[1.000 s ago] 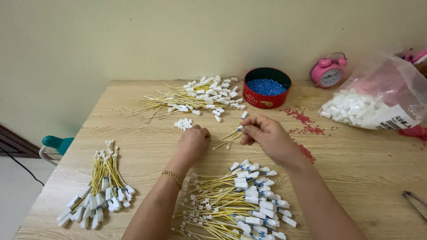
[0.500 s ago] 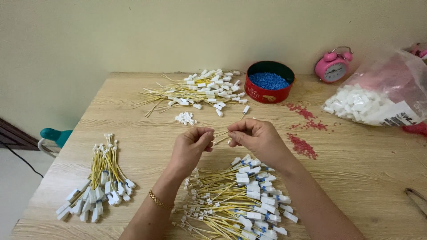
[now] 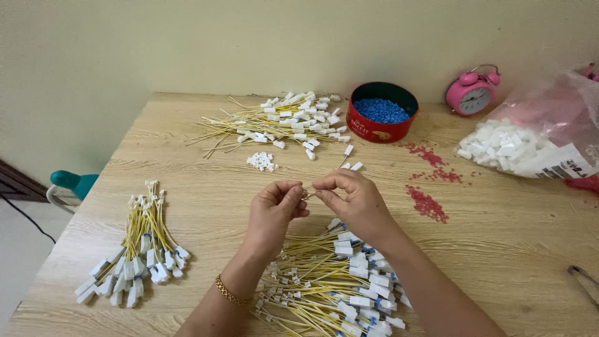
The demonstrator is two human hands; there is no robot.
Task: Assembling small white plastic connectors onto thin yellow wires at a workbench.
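— What's nearest us?

— A loose heap of yellow wires [image 3: 331, 284] with white plugs, lying just under the wrists on the tabletop [image 3: 511, 249]. It looks like stock not yet handled.

— And the hands?

— Left hand [image 3: 273, 209] and right hand [image 3: 352, 198] meet above that heap, fingertips pinched narrow on one thin wire [image 3: 307, 189]. It runs roughly left to right between them, nearly level; which end leads I cannot tell.

— Anything finished?

— Judging by how they lie, the tidy bundle [image 3: 138, 249] at left seems done. Farther back sits another pile [image 3: 281, 125], a clump of small white bits [image 3: 262, 161], and a red tin [image 3: 382, 112] of blue beads. Plenty seems left.
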